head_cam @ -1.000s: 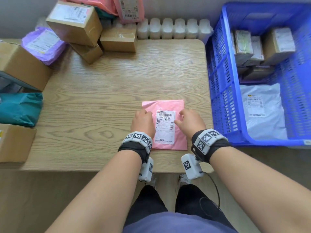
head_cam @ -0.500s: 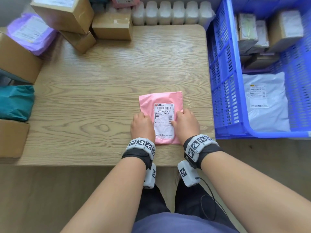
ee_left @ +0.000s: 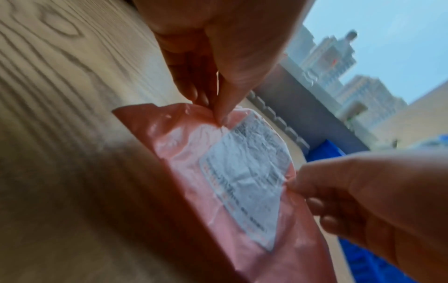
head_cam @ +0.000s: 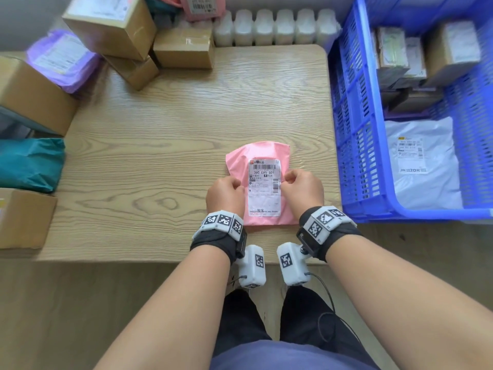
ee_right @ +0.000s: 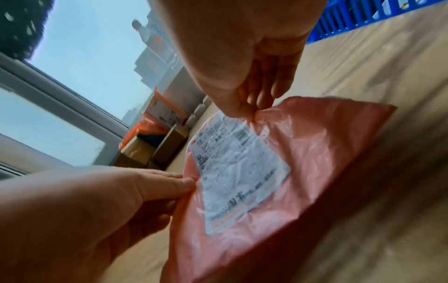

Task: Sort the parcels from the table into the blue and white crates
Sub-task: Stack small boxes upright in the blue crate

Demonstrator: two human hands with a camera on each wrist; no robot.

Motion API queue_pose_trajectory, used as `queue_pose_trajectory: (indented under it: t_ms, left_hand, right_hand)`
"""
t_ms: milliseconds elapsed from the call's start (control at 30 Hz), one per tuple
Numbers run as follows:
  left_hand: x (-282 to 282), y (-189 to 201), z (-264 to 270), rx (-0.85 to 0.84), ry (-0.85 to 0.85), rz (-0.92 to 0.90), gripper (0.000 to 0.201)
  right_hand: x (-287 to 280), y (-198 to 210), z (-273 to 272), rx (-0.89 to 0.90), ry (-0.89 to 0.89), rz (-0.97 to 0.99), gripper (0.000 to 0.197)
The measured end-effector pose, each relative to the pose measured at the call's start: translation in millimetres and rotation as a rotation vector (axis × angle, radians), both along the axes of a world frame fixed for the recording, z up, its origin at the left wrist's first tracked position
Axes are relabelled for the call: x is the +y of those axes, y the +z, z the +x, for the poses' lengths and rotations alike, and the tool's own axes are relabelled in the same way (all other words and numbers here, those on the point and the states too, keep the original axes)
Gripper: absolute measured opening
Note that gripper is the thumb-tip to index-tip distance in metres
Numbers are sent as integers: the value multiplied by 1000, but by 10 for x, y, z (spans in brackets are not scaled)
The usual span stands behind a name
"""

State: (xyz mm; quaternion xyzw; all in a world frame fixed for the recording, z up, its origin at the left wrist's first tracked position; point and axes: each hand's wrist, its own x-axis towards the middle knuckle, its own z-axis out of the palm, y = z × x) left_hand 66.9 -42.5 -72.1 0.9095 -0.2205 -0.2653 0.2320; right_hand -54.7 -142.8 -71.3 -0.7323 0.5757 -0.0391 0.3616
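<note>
A pink poly-mailer parcel with a white shipping label lies near the front edge of the wooden table. My left hand pinches its left edge beside the label, and my right hand pinches its right edge. In the left wrist view the left thumb and finger crease the pink film. The right wrist view shows my right hand nipping the parcel at the label's corner. The far end curls up a little. The blue crate stands just right of the table.
The blue crate holds a white mailer and several small boxes. Cardboard boxes, a purple mailer and a teal bag crowd the table's left and back. A row of white bottles lines the back edge.
Both hands went from resting on the parcel to pinching its side edges. The parcel's far end has bent and risen slightly off the table.
</note>
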Motion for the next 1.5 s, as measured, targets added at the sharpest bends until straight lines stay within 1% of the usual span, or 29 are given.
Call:
queue_pose_trajectory:
  t_ms: [167,333,433,500,600,733,900,1000,1100,1233,1333,1500]
  left_hand:
    - [-112,377,49,113,185,-254,15]
    - [-252,882,125,138,242,-493,7]
    - [-318,1218,199,143,225,-598,11]
    - [-346,1433,241,179,205,-665,10]
    - [-352,1773,275,202,131,-776,10]
    - [-340,2216,293,152,36,-882,7]
    - [-358,2662,245,111,-33,-1015,9]
    - [-364,2813,218,78,-52,-1062,6]
    - [-359,2889,198,96,-59,-1098,3]
    - [-357,2885,174,104,-81,-1087,7]
    - [-338,2894,176,117,-108,-1109,7]
    - [-330,2948,172,122,-120,-1145,17]
  right_hand:
    - [-184,376,14,-158,-63,-26,13]
    - [-364,878,8,-260,-45,-187,12]
    - [-437,1231,-9,-348,-61,-264,7]
    - [-474,1469,-37,-395,-73,-312,7]
    - [-496,1800,-94,-493,-103,-360,6]
    - [-473,2171,-152,-619,-95,-403,6]
    - [-426,2619,-227,-718,-79,-507,8]
    - [-397,2822,-270,-768,-72,-539,8]
    - [-373,2937,-304,-789,-65,-556,8]
    - [-353,2983,-335,-793,-60,-568,11]
    - [-328,3006,-351,-839,-45,-571,13]
    - [-281,2994,-360,-900,-16,-578,15]
